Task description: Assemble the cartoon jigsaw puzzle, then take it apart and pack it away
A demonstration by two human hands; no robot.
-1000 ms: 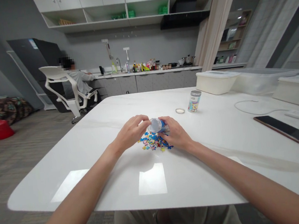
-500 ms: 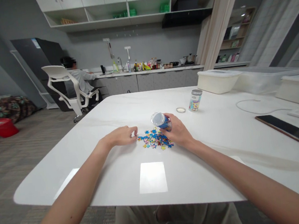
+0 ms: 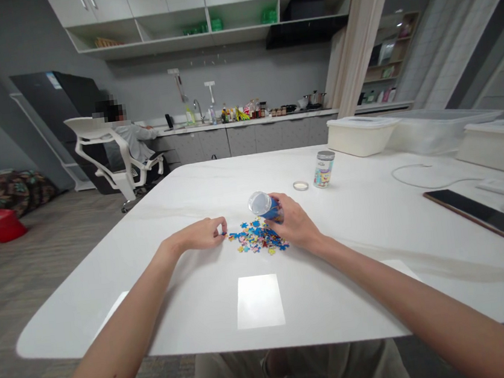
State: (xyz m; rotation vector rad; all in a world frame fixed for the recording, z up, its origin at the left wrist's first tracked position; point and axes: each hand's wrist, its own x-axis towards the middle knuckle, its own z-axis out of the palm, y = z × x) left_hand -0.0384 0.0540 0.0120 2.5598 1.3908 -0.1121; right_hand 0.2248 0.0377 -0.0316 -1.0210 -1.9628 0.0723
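Note:
A pile of small jigsaw puzzle pieces [image 3: 257, 238], blue, yellow and pink, lies on the white table [image 3: 166, 314]. My right hand [image 3: 294, 220] is wrapped around a see-through jar [image 3: 260, 204] with blue showing inside. The jar is tilted low over the pile, its round end turned up and to the left. At the pile's left edge, my left hand [image 3: 202, 233] is closed in a pinch, with a small dark blue puzzle piece at its fingertips. Just which part of that piece is gripped is too small to tell.
Behind the pile lie a ring-shaped lid [image 3: 300, 186] and an upright printed jar [image 3: 324, 169]. To the right are a phone [image 3: 482, 213], a white cable [image 3: 437, 182] and plastic storage boxes [image 3: 359, 137]. A person [image 3: 130, 139] sits in a chair at the far left.
My left hand has drawn slightly left, away from the pile, with a dark blue piece at its fingertips. My right hand keeps the jar tilted over the pile. The view has shifted slightly.

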